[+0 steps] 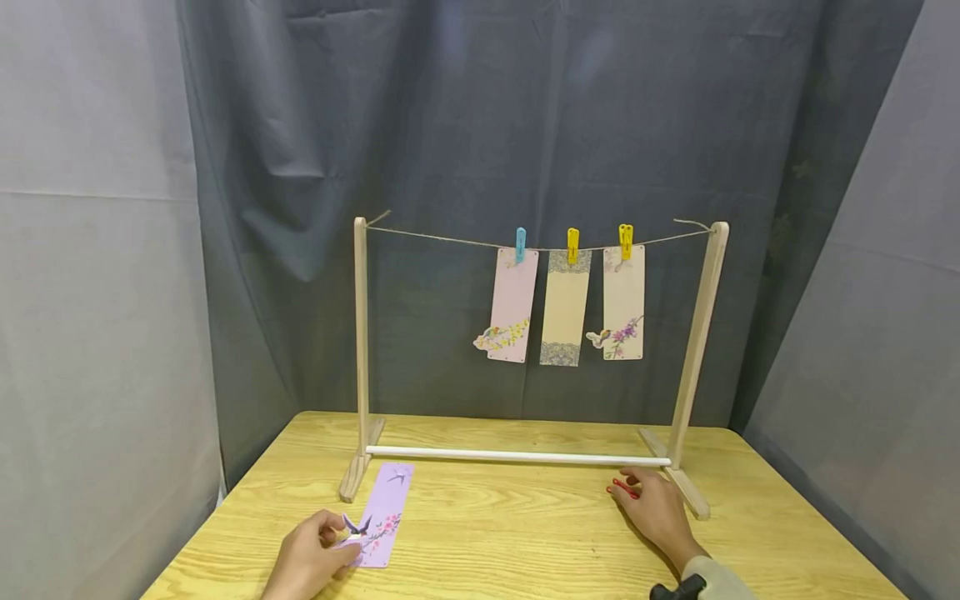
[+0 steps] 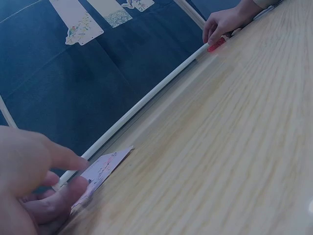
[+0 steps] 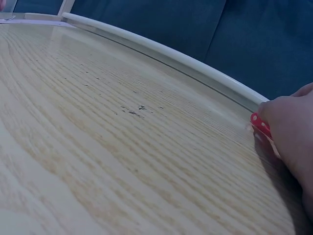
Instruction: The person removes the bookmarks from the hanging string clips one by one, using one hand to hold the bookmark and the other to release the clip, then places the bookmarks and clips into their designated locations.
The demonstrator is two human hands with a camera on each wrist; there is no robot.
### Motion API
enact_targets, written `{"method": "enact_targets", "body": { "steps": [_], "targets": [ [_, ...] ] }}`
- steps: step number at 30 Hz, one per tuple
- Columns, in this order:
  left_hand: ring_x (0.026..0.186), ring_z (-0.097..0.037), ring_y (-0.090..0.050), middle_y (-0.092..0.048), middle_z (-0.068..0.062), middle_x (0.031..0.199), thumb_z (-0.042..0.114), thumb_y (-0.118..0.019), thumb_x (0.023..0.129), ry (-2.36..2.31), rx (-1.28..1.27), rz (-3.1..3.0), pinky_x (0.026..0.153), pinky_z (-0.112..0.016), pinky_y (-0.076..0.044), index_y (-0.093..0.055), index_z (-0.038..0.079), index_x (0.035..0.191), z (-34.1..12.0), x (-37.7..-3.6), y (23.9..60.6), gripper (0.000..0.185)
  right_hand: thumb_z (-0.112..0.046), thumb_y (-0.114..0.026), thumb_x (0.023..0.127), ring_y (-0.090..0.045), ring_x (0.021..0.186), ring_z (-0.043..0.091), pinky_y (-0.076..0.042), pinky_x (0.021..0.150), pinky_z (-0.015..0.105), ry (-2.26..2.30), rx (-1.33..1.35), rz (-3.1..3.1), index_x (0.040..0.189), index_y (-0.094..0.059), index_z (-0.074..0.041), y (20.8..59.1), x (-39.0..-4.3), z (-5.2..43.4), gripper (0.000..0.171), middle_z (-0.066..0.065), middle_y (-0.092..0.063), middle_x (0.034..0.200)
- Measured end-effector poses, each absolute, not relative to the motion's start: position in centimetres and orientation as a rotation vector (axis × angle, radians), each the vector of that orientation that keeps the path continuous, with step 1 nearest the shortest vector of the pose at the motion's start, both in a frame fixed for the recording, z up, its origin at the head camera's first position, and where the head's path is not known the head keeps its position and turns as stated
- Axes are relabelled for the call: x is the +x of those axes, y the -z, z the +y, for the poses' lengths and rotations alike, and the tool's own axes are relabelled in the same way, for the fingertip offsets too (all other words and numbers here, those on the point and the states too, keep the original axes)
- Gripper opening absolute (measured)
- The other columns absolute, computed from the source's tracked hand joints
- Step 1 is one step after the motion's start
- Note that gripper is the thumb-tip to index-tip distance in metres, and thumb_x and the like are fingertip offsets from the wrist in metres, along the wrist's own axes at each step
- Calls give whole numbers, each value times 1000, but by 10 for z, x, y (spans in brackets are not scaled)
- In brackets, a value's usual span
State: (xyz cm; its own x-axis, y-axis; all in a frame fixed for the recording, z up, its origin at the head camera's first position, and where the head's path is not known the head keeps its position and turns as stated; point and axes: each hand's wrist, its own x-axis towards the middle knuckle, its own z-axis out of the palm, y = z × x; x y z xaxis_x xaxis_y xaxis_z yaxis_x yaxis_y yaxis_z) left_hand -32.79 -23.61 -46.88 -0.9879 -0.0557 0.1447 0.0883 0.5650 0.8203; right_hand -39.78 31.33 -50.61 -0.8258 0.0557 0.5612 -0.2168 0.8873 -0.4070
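My left hand (image 1: 307, 557) is at the lower left edge of a lilac bookmark (image 1: 390, 500) printed with swallows and pink blossoms. Thumb and fingers pinch that edge beside the bird cutout, while the bookmark lies on the table. In the left wrist view, the hand partly hides the bookmark (image 2: 105, 169). On the right, by the stand's foot, my right hand (image 1: 656, 515) holds a small red clothespin (image 1: 625, 489) low over the tabletop. The right wrist view shows only one end of the clothespin (image 3: 259, 122) beyond the fingers.
A wooden stand (image 1: 362, 333) carries a string (image 1: 442, 238). From it hang a pink bookmark (image 1: 513, 296) on a blue clothespin (image 1: 521, 246) and two cream bookmarks (image 1: 566, 308) on yellow clothespins (image 1: 573, 246). A white bar (image 1: 517, 456) joins the stand's feet near the table.
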Motion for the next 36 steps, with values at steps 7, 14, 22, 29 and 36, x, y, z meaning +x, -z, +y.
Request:
{"method": "enact_targets", "body": {
  "steps": [7,14,22,29,36],
  "targets": [
    [64,-15,-63,-63,-4,93,17,-89,81,1358,8,-2502,63,-31,-50,-70,7,94,-232,-326,464,24,-24,-80,92,-66,97,40,-51,84,59,-724,91,-2433,120,-73,-1,507,-398,316,37,13,-71,102],
    [82,-23,-72,-65,-11,104,16,-86,85,1529,-28,-2429,64,-37,-59,-70,4,102,-230,-324,463,26,-24,-78,94,-65,98,38,-50,84,58,-789,71,-2411,121,-72,-4,507,-395,314,35,12,-70,103],
    [91,-19,-67,-67,-9,111,15,-86,85,1465,-131,-2441,73,-34,-56,-71,5,106,-228,-331,463,28,-25,-79,93,-64,81,26,-50,71,45,-845,43,-2359,120,-73,-8,503,-396,313,32,11,-71,106],
    [89,-14,-66,-69,-6,107,14,-86,86,1398,-207,-2409,74,-32,-51,-71,8,106,-221,-337,453,26,-21,-79,94,-56,59,10,-47,55,28,-906,85,-2334,120,-73,-7,495,-394,311,30,11,-71,107],
    [90,-16,-66,-67,-2,105,7,-85,85,1347,-300,-2319,75,-31,-54,-70,10,109,-211,-352,440,29,-24,-76,97,-70,72,17,-53,55,26,-1028,170,-2292,125,-70,-4,468,-387,306,35,11,-68,106]
  ]
}}
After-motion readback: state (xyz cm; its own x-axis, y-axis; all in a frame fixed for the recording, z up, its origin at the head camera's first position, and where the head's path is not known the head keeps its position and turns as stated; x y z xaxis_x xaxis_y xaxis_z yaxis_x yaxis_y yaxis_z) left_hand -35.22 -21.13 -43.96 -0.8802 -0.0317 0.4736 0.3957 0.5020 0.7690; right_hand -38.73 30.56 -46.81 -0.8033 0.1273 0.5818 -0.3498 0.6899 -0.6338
